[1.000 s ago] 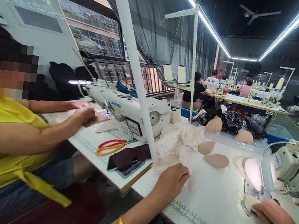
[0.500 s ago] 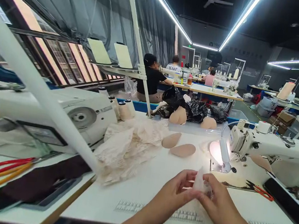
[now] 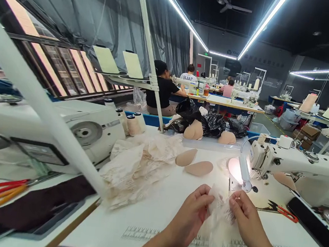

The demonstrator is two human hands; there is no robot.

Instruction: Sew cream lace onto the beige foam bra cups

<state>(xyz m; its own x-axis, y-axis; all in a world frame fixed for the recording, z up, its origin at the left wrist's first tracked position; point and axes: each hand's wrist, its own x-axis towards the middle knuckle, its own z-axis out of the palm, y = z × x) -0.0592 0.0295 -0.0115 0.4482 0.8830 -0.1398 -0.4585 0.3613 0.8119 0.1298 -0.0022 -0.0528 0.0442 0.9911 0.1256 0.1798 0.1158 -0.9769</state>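
Sheer white lace (image 3: 218, 211) hangs between my two hands over the front of the white table. My left hand (image 3: 191, 214) pinches its left edge between thumb and fingers. On the other side, my right hand (image 3: 245, 214) grips the lace with thumb and forefinger. Beyond the hands lie two beige pads, one oval (image 3: 186, 157) and one teardrop-shaped (image 3: 199, 168). A heap of cream lace (image 3: 135, 168) spreads to the left. The lit sewing machine (image 3: 268, 155) stands to the right, with another pad (image 3: 235, 169) near its lamp.
Orange-handled snips (image 3: 287, 213) and a black phone (image 3: 313, 227) lie at the right. A printed ruler (image 3: 140, 233) runs along the front edge. A white pole (image 3: 62, 131) slants across the left. Black bags (image 3: 213, 123) and thread cones (image 3: 133, 126) stand behind; people sit farther back.
My hands have moved apart, and the lace that was bunched between them now hangs down spread out. The view has shifted slightly.
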